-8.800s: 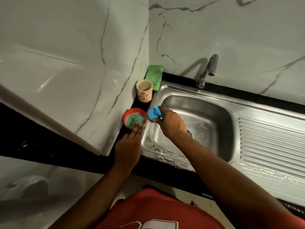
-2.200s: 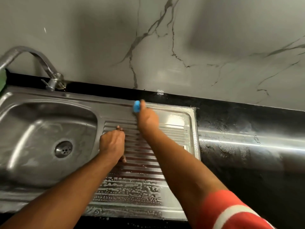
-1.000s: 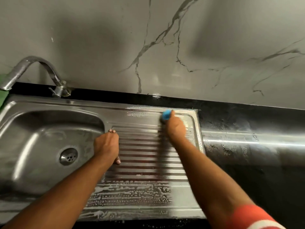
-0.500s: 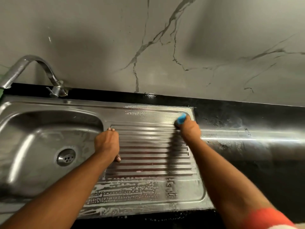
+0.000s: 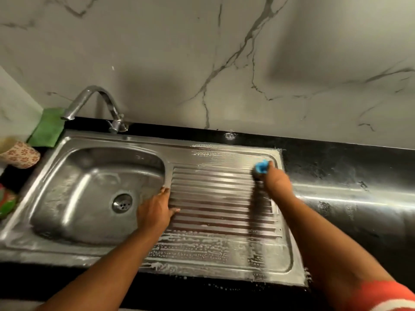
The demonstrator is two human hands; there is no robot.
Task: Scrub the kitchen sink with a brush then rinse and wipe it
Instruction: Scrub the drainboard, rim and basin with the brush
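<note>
Hands two, left (image 5: pixel 155 212), right (image 5: pixel 277 184); brush (image 5: pixel 261 167) one.

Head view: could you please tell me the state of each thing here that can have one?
tap, no water running.
basin, unplugged, filmed with soap, no standing water.
drainboard, sudsy along its near and far edges.
brush, gripped by the right hand, pressed on the drainboard's far right corner.
left hand, open, flat on the drainboard's left edge.
green cloth, propped in the corner.
</note>
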